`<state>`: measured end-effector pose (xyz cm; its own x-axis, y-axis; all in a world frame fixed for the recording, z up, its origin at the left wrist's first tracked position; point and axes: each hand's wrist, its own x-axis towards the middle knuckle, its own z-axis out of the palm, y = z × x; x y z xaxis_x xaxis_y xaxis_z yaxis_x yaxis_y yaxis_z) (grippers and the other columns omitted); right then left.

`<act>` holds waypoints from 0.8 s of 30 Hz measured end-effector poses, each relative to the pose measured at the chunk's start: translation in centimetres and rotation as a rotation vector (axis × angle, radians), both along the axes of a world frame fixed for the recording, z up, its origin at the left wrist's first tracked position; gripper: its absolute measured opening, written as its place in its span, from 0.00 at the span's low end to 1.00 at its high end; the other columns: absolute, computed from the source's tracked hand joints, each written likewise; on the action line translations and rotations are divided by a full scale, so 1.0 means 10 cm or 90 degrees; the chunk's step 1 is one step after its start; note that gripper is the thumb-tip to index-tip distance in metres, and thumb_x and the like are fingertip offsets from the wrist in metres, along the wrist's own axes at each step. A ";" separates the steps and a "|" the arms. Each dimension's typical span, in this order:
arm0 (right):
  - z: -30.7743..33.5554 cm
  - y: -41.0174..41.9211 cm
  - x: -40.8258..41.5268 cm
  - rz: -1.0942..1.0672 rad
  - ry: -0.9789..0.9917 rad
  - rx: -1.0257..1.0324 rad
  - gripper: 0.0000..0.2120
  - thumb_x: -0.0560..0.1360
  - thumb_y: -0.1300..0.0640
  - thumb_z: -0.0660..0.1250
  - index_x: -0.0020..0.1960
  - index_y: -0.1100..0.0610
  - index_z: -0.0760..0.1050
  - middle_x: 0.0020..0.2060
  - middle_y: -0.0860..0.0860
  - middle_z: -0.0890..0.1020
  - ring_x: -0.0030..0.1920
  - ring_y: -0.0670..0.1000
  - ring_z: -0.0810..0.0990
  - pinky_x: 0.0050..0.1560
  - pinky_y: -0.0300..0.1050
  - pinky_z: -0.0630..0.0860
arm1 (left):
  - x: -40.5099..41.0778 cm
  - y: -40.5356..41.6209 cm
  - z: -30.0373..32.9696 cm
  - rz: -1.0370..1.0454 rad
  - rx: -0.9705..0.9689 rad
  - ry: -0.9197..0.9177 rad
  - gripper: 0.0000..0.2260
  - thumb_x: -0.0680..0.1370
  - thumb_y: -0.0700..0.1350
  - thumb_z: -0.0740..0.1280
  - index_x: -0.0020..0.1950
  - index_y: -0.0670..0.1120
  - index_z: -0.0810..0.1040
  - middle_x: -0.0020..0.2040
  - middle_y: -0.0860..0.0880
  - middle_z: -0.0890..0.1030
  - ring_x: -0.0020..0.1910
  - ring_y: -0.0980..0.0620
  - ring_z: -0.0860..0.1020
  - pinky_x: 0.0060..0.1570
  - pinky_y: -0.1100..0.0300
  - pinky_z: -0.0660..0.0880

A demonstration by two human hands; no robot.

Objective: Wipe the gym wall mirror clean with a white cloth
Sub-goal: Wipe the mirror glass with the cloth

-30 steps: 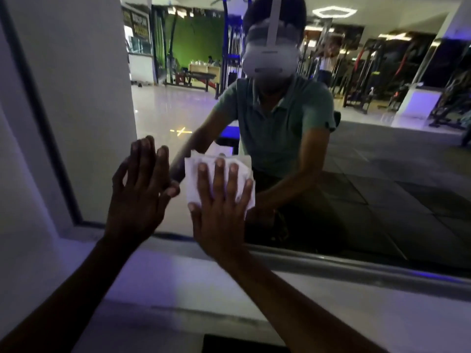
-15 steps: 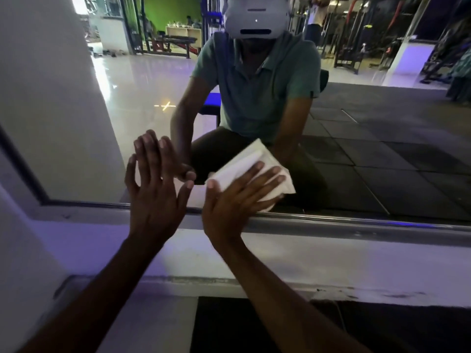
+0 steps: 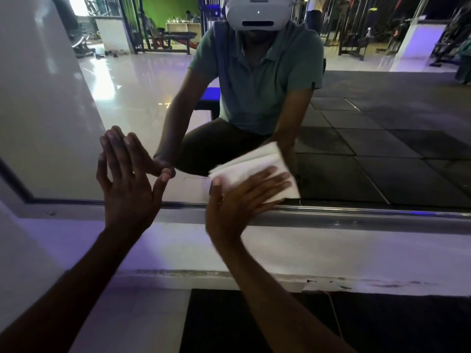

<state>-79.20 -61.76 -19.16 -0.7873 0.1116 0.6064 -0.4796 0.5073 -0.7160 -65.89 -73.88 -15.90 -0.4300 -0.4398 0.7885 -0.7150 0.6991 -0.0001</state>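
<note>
Right hand presses folded white cloth flat — fingers spread — near wall mirror's bottom edge; left hand flat on glass.

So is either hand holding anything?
The right hand presses the folded white cloth flat on the mirror, fingers across its lower half. The left hand holds nothing.

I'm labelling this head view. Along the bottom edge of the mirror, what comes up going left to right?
White wall → left hand, flat on the mirror → right hand → white cloth under its fingers.
</note>
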 end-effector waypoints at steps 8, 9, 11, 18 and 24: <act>-0.09 0.79 -0.91 -0.096 -0.001 -0.099 0.46 0.85 0.32 0.41 0.83 0.71 0.54 0.82 0.69 0.55 0.84 0.69 0.53 0.83 0.63 0.45 | 0.06 0.05 0.06 0.018 -0.017 -0.041 0.44 0.85 0.66 0.52 0.84 0.34 0.42 0.83 0.29 0.44 0.84 0.34 0.43 0.81 0.39 0.52; -0.06 0.83 -0.96 -0.105 -0.009 -0.100 0.47 0.84 0.31 0.42 0.82 0.71 0.54 0.82 0.70 0.56 0.83 0.69 0.53 0.83 0.63 0.45 | 0.02 0.07 0.06 0.037 -0.020 -0.046 0.45 0.85 0.67 0.52 0.83 0.33 0.41 0.82 0.28 0.44 0.84 0.32 0.43 0.81 0.38 0.51; -0.01 0.77 -0.90 -0.077 -0.004 -0.092 0.48 0.83 0.29 0.44 0.83 0.71 0.54 0.82 0.70 0.55 0.83 0.70 0.52 0.83 0.65 0.44 | -0.04 0.07 0.05 0.067 -0.025 -0.055 0.47 0.84 0.69 0.52 0.83 0.32 0.40 0.82 0.26 0.44 0.83 0.31 0.43 0.81 0.38 0.50; 0.01 0.65 -0.66 0.053 0.133 0.049 0.46 0.80 0.35 0.59 0.84 0.64 0.49 0.83 0.68 0.53 0.83 0.69 0.49 0.81 0.69 0.39 | 0.10 -0.06 0.03 0.056 -0.051 -0.107 0.48 0.83 0.71 0.51 0.83 0.33 0.40 0.82 0.27 0.43 0.84 0.31 0.43 0.80 0.39 0.50; 0.16 0.51 -0.68 0.028 0.192 0.026 0.41 0.81 0.42 0.57 0.83 0.67 0.52 0.81 0.71 0.56 0.82 0.70 0.52 0.82 0.71 0.43 | 0.08 -0.15 -0.05 0.024 -0.063 -0.075 0.47 0.84 0.69 0.54 0.84 0.34 0.41 0.82 0.26 0.44 0.83 0.29 0.44 0.79 0.36 0.51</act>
<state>-85.99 -56.69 -17.55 -0.5741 0.0513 0.8171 -0.6901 0.5068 -0.5167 -65.05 -75.35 -16.36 -0.5064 -0.3807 0.7737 -0.7322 0.6637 -0.1526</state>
